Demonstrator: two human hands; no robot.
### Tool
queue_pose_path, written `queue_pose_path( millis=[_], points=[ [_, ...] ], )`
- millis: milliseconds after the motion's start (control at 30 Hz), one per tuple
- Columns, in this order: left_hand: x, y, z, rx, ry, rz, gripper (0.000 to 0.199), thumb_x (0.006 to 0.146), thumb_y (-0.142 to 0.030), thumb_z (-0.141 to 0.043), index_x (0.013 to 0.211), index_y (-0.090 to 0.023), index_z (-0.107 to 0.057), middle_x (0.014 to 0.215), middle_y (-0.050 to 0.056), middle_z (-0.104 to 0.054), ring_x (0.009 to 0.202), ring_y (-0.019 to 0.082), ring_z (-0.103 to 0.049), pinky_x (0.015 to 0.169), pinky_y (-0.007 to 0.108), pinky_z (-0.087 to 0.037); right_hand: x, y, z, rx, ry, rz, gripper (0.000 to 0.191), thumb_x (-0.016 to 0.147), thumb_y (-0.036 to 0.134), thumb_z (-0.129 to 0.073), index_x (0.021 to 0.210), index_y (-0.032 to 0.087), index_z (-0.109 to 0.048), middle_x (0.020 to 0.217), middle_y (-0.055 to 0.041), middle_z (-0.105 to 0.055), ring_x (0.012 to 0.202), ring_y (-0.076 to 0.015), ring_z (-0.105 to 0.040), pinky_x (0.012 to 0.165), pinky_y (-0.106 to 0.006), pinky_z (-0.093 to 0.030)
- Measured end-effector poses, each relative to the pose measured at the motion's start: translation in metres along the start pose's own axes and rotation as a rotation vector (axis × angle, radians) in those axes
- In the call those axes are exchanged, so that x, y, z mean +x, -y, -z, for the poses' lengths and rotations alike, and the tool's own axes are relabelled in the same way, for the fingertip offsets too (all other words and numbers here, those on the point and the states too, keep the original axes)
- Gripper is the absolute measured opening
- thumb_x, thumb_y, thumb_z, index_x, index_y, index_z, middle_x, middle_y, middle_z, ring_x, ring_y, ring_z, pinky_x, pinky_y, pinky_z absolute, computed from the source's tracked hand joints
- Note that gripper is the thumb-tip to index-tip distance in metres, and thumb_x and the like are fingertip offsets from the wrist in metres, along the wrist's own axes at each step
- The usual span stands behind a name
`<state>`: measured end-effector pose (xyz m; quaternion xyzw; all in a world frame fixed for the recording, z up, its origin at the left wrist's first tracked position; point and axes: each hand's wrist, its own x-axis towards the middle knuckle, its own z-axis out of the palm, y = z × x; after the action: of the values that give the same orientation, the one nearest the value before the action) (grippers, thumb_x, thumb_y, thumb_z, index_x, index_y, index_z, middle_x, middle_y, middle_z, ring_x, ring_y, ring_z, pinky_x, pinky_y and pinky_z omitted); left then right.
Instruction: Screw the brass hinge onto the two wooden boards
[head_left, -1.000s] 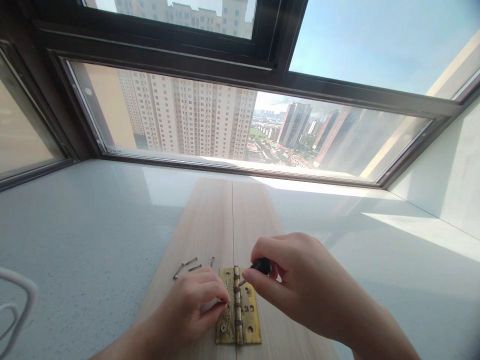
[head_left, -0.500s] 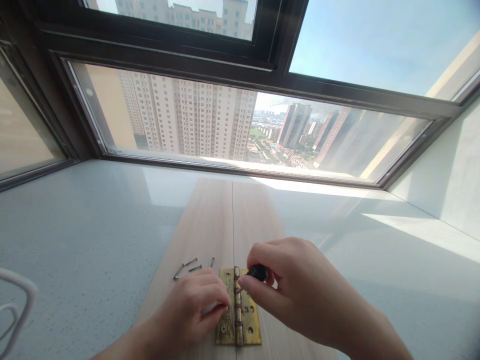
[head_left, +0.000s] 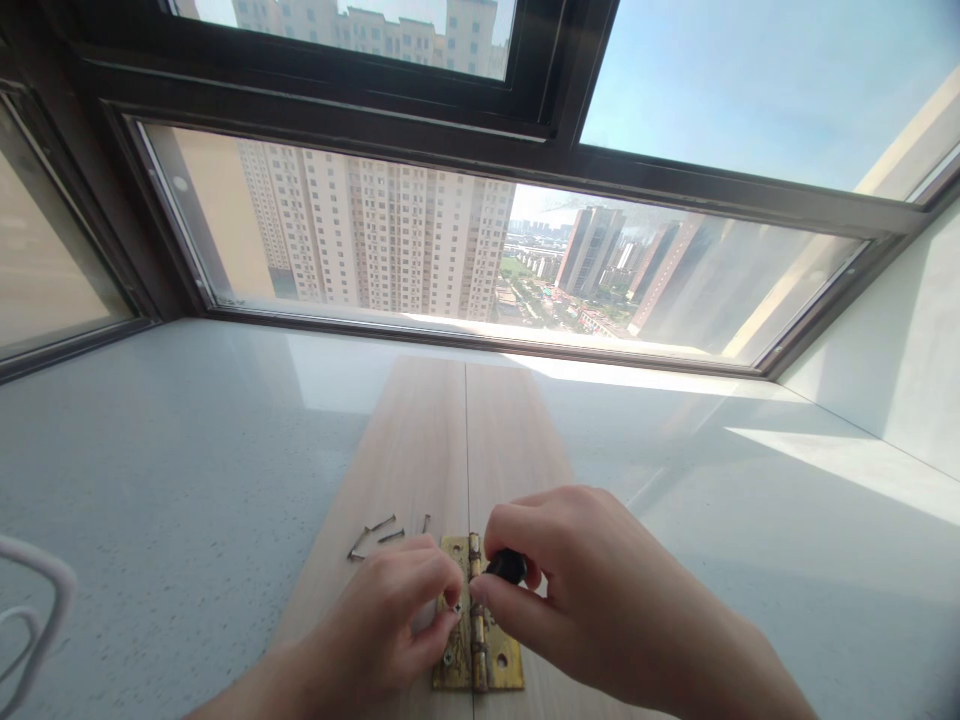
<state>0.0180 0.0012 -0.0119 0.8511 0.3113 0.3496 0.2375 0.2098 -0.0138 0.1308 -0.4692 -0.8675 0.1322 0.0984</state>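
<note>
A worn brass hinge (head_left: pixel 504 676) lies open across the seam between two pale wooden boards (head_left: pixel 420 430). Over its left leaf, my left hand (head_left: pixel 397 610) pinches a small screw (head_left: pixel 457 607), its cross-slotted head showing between thumb and forefinger. Another screw (head_left: pixel 448 658) sits in the lower hole of that leaf. My right hand (head_left: pixel 577 580) is closed around the black handle of a screwdriver (head_left: pixel 507 567) above the hinge's knuckle; its tip is hidden by my fingers. Several loose screws (head_left: pixel 391 536) lie on the left board, just beyond my left hand.
The boards rest on a speckled white sill (head_left: pixel 187 480) that runs up to a dark window frame (head_left: pixel 480 345). A white curved rod or cable (head_left: pixel 56 575) enters at the left edge. A pale wall (head_left: pixel 892 350) stands at the right.
My right hand with the screwdriver has shifted slightly left and nearer to me. My left fingers have tilted, and the screw's head now shows between them.
</note>
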Motion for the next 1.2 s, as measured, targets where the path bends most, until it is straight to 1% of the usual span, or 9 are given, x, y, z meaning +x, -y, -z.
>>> queue_pose_path(
  millis=[133, 333, 567, 800, 1067, 1200],
  points=[
    [0.0, -0.001, -0.002, -0.036, -0.011, 0.061, 0.012, 0.073, -0.009, -0.053, 0.074, -0.019, -0.049, 0.072, 0.002, -0.059, 0.065, 0.016, -0.054, 0.059, 0.024, -0.037, 0.001, 0.002, -0.001, 0.035, 0.03, 0.012, 0.022, 0.079, 0.025, -0.064, 0.063, 0.018, -0.049, 0.06, 0.0047, -0.057, 0.054, -0.008, -0.041, 0.053, -0.025, -0.022],
    [0.0, -0.001, -0.003, -0.056, -0.012, 0.076, 0.013, 0.071, -0.007, -0.055, 0.075, -0.019, -0.05, 0.074, 0.002, -0.061, 0.067, 0.016, -0.056, 0.061, 0.024, -0.038, 0.004, 0.002, -0.007, 0.052, 0.021, 0.026, 0.019, 0.079, 0.022, -0.063, 0.064, 0.018, -0.052, 0.061, 0.0045, -0.057, 0.055, -0.0081, -0.043, 0.053, -0.025, -0.022],
    [-0.001, 0.0, -0.004, -0.022, -0.012, 0.072, 0.015, 0.071, -0.006, -0.056, 0.077, -0.019, -0.053, 0.074, 0.001, -0.062, 0.068, 0.016, -0.056, 0.063, 0.024, -0.04, 0.007, 0.001, -0.008, 0.064, 0.035, 0.031, 0.012, 0.078, 0.02, -0.064, 0.068, 0.018, -0.058, 0.063, 0.0041, -0.059, 0.056, -0.0084, -0.046, 0.054, -0.025, -0.023],
    [0.003, 0.0, -0.004, -0.024, 0.013, -0.022, 0.012, 0.074, -0.007, -0.054, 0.075, -0.018, -0.057, 0.075, 0.003, -0.066, 0.072, 0.019, -0.057, 0.069, 0.027, -0.044, 0.006, 0.002, -0.009, 0.016, 0.003, 0.037, 0.022, 0.083, 0.024, -0.062, 0.064, 0.017, -0.052, 0.061, 0.0045, -0.055, 0.055, -0.0081, -0.04, 0.053, -0.025, -0.02],
    [0.002, 0.0, -0.004, -0.037, 0.018, 0.0, 0.013, 0.074, -0.006, -0.055, 0.074, -0.019, -0.059, 0.073, 0.003, -0.064, 0.072, 0.018, -0.057, 0.068, 0.026, -0.044, 0.006, 0.0, -0.009, 0.037, -0.007, 0.031, 0.02, 0.08, 0.023, -0.061, 0.065, 0.018, -0.049, 0.061, 0.0053, -0.053, 0.055, -0.0081, -0.036, 0.053, -0.025, -0.019],
    [0.001, 0.0, -0.003, -0.051, 0.028, 0.012, 0.011, 0.075, -0.007, -0.055, 0.072, -0.018, -0.057, 0.073, 0.003, -0.065, 0.072, 0.018, -0.056, 0.068, 0.027, -0.043, 0.005, 0.001, -0.01, 0.039, -0.02, 0.024, 0.021, 0.079, 0.023, -0.061, 0.064, 0.018, -0.047, 0.06, 0.0056, -0.049, 0.055, -0.0082, -0.033, 0.052, -0.026, -0.017]
  ],
)
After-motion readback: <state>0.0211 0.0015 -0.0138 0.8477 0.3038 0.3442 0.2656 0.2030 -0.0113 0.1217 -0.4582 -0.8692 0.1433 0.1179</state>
